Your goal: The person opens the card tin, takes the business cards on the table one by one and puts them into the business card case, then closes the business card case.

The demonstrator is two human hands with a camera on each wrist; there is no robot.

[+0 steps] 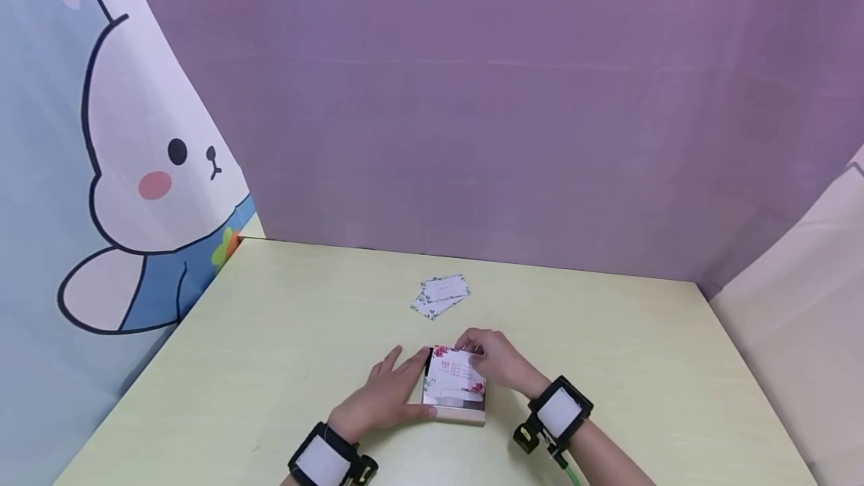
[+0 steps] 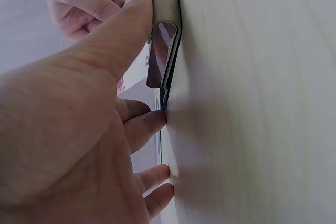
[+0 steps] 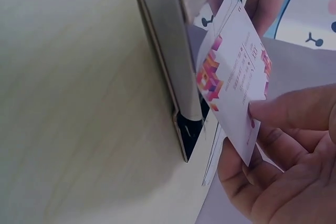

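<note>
Two hands work at a card holder (image 1: 456, 405) lying near the front edge of the table (image 1: 270, 336). The left hand (image 1: 385, 396) lies flat against its left side, fingers straight. The right hand (image 1: 496, 358) pinches a flowered card (image 3: 233, 82) over the holder. A few more cards (image 1: 440, 295) lie farther back, well apart.

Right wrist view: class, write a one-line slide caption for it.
Right hand pinches a floral business card beside an open card case on the pale table.
</note>
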